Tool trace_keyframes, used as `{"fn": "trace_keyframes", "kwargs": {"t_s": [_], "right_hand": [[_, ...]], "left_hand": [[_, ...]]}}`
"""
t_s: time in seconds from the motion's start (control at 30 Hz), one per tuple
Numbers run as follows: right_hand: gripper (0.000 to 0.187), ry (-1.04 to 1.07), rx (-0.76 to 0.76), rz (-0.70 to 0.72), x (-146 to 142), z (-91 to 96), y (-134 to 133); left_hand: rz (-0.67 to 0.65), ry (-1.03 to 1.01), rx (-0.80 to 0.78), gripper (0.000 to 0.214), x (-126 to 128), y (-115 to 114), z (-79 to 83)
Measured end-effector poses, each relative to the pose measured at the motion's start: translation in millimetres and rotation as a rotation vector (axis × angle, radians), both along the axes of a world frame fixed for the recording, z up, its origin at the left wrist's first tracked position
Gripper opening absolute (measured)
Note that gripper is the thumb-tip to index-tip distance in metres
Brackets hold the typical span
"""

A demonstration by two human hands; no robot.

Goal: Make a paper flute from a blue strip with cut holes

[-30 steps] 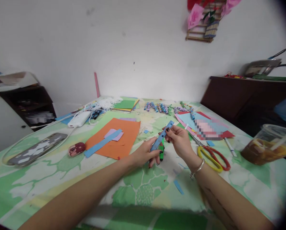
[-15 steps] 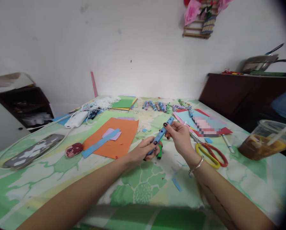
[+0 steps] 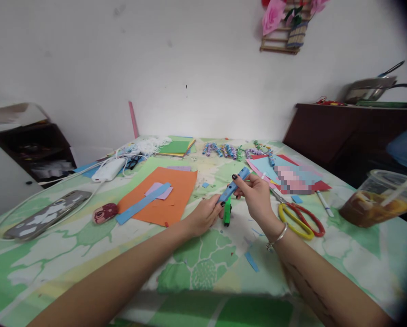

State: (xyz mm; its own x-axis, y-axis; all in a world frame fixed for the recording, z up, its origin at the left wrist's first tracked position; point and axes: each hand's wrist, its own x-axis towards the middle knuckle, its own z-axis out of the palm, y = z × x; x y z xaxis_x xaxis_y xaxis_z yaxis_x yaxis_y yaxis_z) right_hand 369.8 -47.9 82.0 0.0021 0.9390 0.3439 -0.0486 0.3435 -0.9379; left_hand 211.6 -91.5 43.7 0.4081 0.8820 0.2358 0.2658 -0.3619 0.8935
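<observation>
Both my hands hold one blue paper strip (image 3: 233, 185) with small dark dots, curled lengthwise into a narrow roll, above the table. My left hand (image 3: 204, 215) pinches its lower end, fingers closed. My right hand (image 3: 256, 195) grips the upper end between thumb and fingers; a silver bangle sits on that wrist. Just under the roll a green marker-like object (image 3: 227, 214) lies on the green-patterned tablecloth (image 3: 203, 268).
An orange sheet (image 3: 169, 195) carries a blue strip and a lilac scrap. Yellow-and-red scissors (image 3: 300, 218), a white pen (image 3: 324, 203), coloured sheets and rolled paper pieces (image 3: 230, 151) lie right and behind. A drink cup (image 3: 377, 200) stands far right; a phone (image 3: 43, 214) and power bank (image 3: 108, 169) lie left.
The blue strip has gone from flat to curled tighter between my fingers. My left hand slid slightly along its lower end, uncovering more of the green marker. The camera view dipped a little.
</observation>
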Motion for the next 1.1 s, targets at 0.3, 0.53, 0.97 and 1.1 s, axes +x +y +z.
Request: {"fn": "trace_keyframes", "kwargs": {"t_s": [0.3,0.53,0.97,1.1], "right_hand": [[0.029,-0.055,0.018,-0.059,-1.0,-1.5,-2.4],[0.029,-0.036,-0.001,-0.031,-1.5,1.6,-3.4],[0.030,0.012,0.028,0.082,4.4,2.1,1.5],[0.030,0.008,0.031,0.103,5.4,1.8,3.5]], "left_hand": [[0.049,0.026,-0.044,0.025,0.9,-1.4,6.5],[0.082,-0.044,-0.075,0.022,2.3,-4.5,8.2],[-0.317,-0.182,-0.248,0.031,-9.9,4.1,10.0],[-0.429,-0.193,-0.240,0.029,-15.5,7.1,12.2]]}}
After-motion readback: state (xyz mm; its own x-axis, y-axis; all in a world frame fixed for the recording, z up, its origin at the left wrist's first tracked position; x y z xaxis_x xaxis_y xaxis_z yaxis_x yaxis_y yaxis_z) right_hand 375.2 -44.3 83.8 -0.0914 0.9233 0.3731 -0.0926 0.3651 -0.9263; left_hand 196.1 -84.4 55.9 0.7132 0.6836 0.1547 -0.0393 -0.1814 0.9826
